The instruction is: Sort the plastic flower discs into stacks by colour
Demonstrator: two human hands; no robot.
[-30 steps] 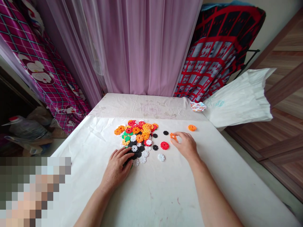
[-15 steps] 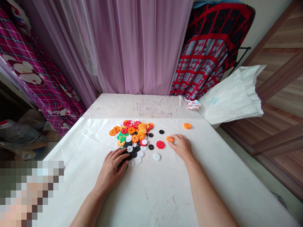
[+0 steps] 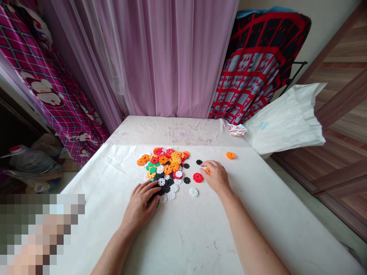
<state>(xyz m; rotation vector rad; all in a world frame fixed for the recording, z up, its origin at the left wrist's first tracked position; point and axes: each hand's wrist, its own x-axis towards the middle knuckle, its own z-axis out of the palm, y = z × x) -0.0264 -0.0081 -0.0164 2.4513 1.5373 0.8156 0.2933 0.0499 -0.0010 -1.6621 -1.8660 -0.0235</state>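
My left hand [image 3: 142,204] lies at the near left edge of a mixed pile of flower-shaped plastic discs [image 3: 168,168], fingers spread over black and green ones. My right hand [image 3: 216,177] is open to the right of the pile, thumb and fingers apart above an orange disc [image 3: 208,171], partly hidden by the hand. Its fingertips reach towards a small black disc [image 3: 199,162]. A red disc [image 3: 197,177] lies just left of the right thumb, and a white disc [image 3: 194,192] sits nearer to me. Farther back rests another orange disc [image 3: 231,155].
A white cloth covers the table [image 3: 177,244]. At its right far edge stand a small patterned paper piece [image 3: 237,130] and a large white bag [image 3: 289,122]. Purple curtains [image 3: 172,57] hang behind. A large plastic bottle [image 3: 24,158] is on the left.
My right hand has shifted left and its fingers have opened, leaving the orange disc beneath them. My left hand stays at the pile. The view has tilted slightly.
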